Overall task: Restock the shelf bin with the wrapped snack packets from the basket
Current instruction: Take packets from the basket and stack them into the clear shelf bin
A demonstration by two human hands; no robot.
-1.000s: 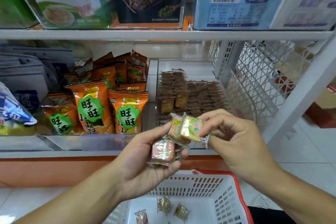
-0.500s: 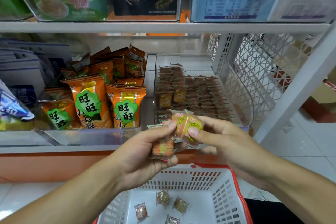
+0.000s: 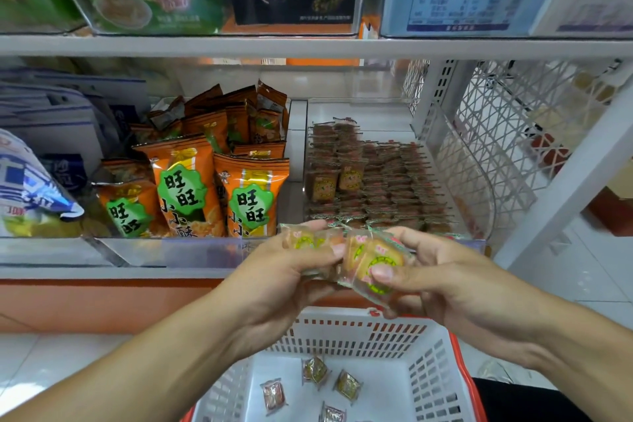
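Hands have dropped closer to the shelf bin (image 3: 376,178) than a second ago: left hand (image 3: 274,281) grips a small stack of packets (image 3: 308,243), right hand (image 3: 442,277) pinches what looks like two (image 3: 373,260). Restocking seems imminent; four packets remain in the basket (image 3: 428,373).

Head camera looks forward and down, close to the shelf (image 3: 308,46).
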